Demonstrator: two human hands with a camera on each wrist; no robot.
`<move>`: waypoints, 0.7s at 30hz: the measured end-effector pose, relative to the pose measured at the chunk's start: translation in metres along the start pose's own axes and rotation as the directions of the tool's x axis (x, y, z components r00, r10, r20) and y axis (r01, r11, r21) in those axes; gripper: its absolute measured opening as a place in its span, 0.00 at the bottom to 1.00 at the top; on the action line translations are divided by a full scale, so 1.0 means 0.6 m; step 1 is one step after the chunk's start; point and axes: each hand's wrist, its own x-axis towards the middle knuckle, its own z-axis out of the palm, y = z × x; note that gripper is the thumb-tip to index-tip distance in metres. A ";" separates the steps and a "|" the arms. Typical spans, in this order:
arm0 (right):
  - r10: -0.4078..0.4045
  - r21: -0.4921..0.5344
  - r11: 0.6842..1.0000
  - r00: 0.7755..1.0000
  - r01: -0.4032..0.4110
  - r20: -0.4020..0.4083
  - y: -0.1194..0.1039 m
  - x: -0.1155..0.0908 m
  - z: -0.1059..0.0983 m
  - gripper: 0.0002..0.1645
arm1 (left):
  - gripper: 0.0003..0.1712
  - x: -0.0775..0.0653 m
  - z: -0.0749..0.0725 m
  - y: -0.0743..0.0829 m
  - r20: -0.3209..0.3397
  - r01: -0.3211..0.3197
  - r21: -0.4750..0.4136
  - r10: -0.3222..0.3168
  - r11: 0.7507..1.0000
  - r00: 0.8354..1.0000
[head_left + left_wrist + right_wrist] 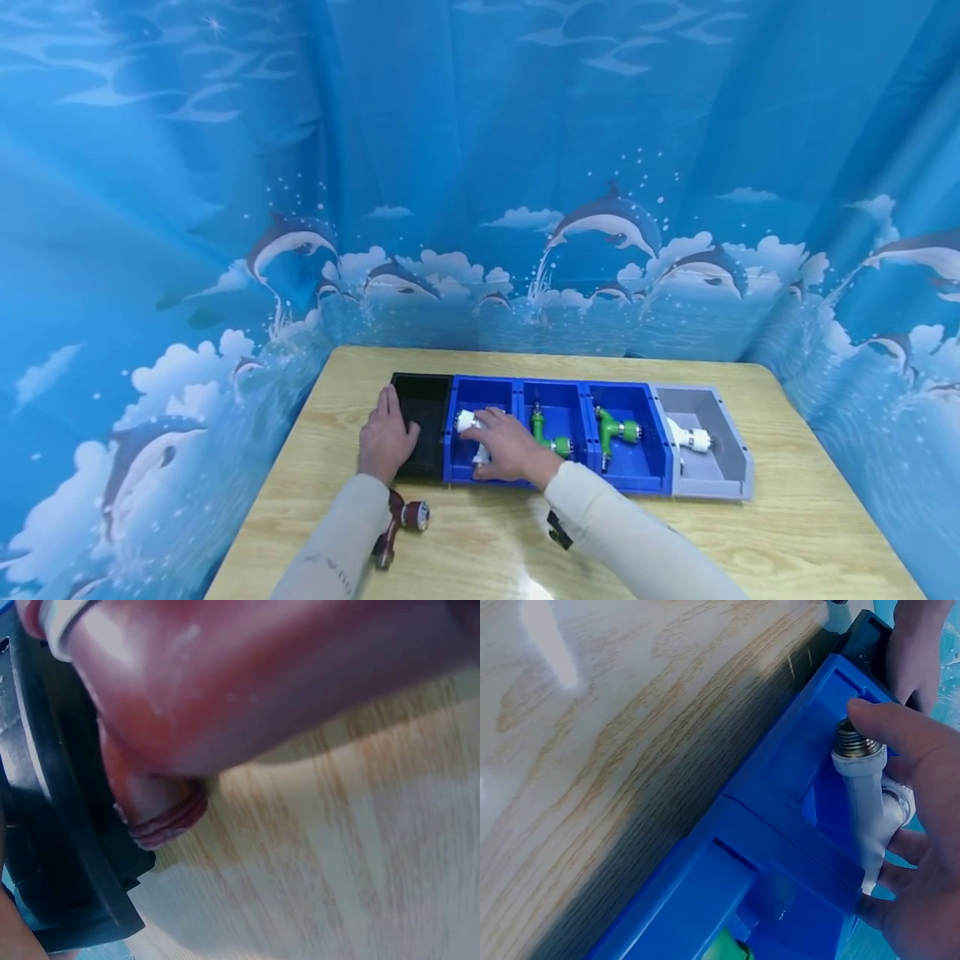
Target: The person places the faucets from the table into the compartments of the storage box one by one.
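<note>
My right hand grips a white valve over the leftmost blue bin. In the right wrist view the thumb lies by its threaded metal end, with the other fingers behind the white body. My left hand rests at the left wall of the black bin, fingers extended and thumb spread toward the inside. A dark red valve lies on the table under the left forearm, partly hidden by it. Close up, the left wrist view shows its glossy body beside the black bin.
Two more blue bins adjoin on the right, each with a green valve visible. A grey bin at the row's right end holds another white valve. The wooden table is bordered by a blue dolphin-print curtain.
</note>
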 end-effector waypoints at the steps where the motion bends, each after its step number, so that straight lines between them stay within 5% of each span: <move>1: 0.000 0.007 1.000 1.000 0.000 0.003 0.000 0.000 0.000 0.37 | 0.49 0.000 0.000 0.000 0.000 0.001 0.002 -0.001 1.000 1.000; 21: -0.031 -0.018 0.999 0.999 0.032 0.042 0.012 0.013 -0.003 0.37 | 0.50 0.001 0.002 0.005 0.008 0.035 0.012 -0.035 0.999 0.999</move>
